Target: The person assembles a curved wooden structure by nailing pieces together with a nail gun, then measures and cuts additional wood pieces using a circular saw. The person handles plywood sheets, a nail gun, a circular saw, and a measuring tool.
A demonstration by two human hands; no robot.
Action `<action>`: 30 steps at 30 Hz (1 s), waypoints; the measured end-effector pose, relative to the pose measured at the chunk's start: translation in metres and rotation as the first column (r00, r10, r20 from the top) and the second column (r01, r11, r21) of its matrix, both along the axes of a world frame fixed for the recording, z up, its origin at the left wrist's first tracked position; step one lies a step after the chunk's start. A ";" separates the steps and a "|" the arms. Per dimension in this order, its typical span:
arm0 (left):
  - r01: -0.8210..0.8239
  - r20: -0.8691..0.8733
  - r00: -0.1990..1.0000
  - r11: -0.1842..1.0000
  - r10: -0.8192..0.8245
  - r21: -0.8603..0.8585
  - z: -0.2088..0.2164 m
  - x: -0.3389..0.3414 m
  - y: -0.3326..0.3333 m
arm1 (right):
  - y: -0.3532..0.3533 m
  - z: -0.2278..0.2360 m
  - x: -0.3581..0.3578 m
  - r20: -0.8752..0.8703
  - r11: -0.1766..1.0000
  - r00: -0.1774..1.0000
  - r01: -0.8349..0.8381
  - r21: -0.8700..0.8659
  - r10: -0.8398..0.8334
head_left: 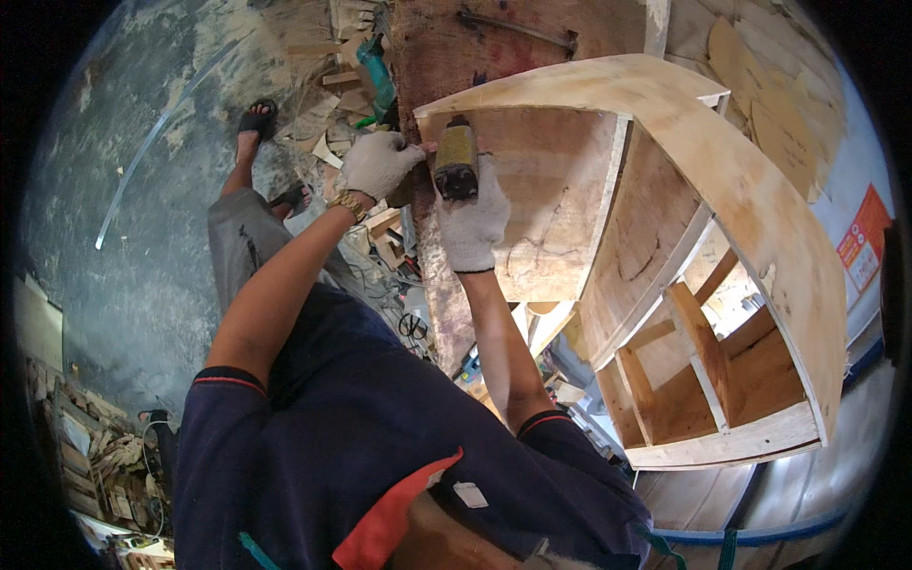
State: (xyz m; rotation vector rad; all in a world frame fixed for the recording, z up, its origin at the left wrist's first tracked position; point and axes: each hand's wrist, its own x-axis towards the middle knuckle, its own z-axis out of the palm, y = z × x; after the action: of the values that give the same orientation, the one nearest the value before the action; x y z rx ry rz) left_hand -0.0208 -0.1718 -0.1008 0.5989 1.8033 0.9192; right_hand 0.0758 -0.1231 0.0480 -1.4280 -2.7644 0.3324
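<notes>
Both my hands wear pale knit work gloves. My right hand (pixel 475 214) is wrapped round a yellow-and-black power tool (pixel 456 161), seen end-on, so its exact kind is unclear. The tool is at the near-left corner of a large wooden frame (pixel 736 176), which has a curved plywood rim and inner panels (pixel 560 180). To the left of the tool, my left hand (pixel 380 166) has its fingers drawn together, pointing toward the tool and the frame's corner. Whatever lies between those fingertips is too small to make out.
A worn workbench (pixel 427 57) lies under the frame, with a metal bar-like tool (pixel 518 28) on it. A teal power tool (pixel 376 76) and wood offcuts lie beside it. Another person's sandalled foot (pixel 256 119) shows on the floor. Slatted wooden compartments (pixel 703 361) fill the frame's near right.
</notes>
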 end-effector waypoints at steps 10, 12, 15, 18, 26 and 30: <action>0.043 0.054 0.998 0.999 -0.041 -0.025 -0.004 -0.002 0.002 | -0.001 -0.006 -0.002 -0.075 0.995 0.995 0.066 0.074 -0.060; 0.071 0.078 0.995 0.997 -0.068 -0.039 0.003 -0.007 0.002 | -0.003 -0.005 -0.004 -0.058 0.994 0.996 0.066 0.090 -0.061; 0.095 0.075 0.993 0.993 -0.090 -0.067 0.008 -0.010 0.001 | -0.004 0.001 -0.010 -0.016 0.996 0.996 0.087 0.015 -0.087; 0.008 -0.029 1.000 1.000 -0.008 -0.011 -0.011 0.004 0.002 | -0.004 -0.005 -0.004 0.011 1.000 1.000 0.019 0.000 -0.019; 0.045 0.049 0.998 0.998 -0.043 -0.048 0.001 -0.003 0.002 | -0.012 -0.006 -0.011 -0.049 0.997 0.998 0.053 0.050 -0.050; -0.005 0.017 1.000 1.000 0.005 -0.027 -0.013 0.006 0.001 | -0.007 -0.008 -0.006 0.002 1.000 1.000 -0.010 0.004 0.010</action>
State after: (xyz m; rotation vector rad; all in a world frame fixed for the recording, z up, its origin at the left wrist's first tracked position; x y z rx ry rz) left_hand -0.0145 -0.1704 -0.1142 0.5687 1.8002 0.8993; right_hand 0.0701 -0.1299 0.0405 -1.4149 -2.7735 0.3256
